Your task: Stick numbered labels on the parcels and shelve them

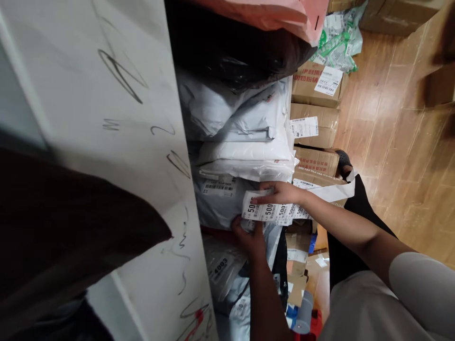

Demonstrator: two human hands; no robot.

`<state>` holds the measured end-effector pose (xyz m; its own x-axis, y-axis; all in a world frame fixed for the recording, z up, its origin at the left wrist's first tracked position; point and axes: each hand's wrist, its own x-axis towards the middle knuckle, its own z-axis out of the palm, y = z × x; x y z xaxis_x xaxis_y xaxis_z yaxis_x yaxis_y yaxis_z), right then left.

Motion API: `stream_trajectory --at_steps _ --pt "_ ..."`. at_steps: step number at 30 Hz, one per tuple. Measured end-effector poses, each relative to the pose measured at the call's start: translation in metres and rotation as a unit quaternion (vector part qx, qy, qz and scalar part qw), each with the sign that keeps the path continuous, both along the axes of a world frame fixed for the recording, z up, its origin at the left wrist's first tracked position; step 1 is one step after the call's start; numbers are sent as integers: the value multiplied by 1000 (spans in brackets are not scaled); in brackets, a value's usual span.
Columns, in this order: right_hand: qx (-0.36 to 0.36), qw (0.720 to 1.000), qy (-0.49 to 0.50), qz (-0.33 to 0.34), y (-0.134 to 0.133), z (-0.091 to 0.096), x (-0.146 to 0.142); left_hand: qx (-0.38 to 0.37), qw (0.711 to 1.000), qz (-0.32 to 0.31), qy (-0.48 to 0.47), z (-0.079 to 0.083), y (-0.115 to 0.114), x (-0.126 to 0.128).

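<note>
Looks like the labelling step. The right hand (280, 193) pinches the strip (270, 212), held against the grey parcel (220, 201). The left hand (250, 237) curls at the strip's end, just below the parcel; can't tell if it's gripping. Next move calls for a taut strip and one clean peel.

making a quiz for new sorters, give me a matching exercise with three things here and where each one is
1 label strip
2 pink bag
3 cardboard boxes

A bordering the wooden floor
B at the picture's top edge
C under the right hand, with the left hand at its end

Pairs: 1-C, 2-B, 3-A
</note>
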<state>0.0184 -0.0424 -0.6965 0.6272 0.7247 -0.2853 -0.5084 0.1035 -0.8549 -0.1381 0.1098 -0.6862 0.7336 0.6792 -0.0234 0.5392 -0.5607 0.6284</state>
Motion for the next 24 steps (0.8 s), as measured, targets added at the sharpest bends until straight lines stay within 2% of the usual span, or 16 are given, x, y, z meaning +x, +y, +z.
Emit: stream_trajectory --at_steps 6,11,15,20,24 --pt "43 997 -14 -61 -25 -16 -23 -42 999 1 12 4 -2 2" --pt "-5 997 53 -49 -46 -24 -46 -60 998 -5 31 1 0 0" --pt "-41 994 72 -78 -53 -31 -60 -62 997 -7 40 1 2 -1" --pt "-45 992 95 -75 -58 -35 -72 -103 993 -18 57 1 1 -1" --pt "-40 992 93 -74 -62 -30 -74 -116 992 -9 53 0 0 2"
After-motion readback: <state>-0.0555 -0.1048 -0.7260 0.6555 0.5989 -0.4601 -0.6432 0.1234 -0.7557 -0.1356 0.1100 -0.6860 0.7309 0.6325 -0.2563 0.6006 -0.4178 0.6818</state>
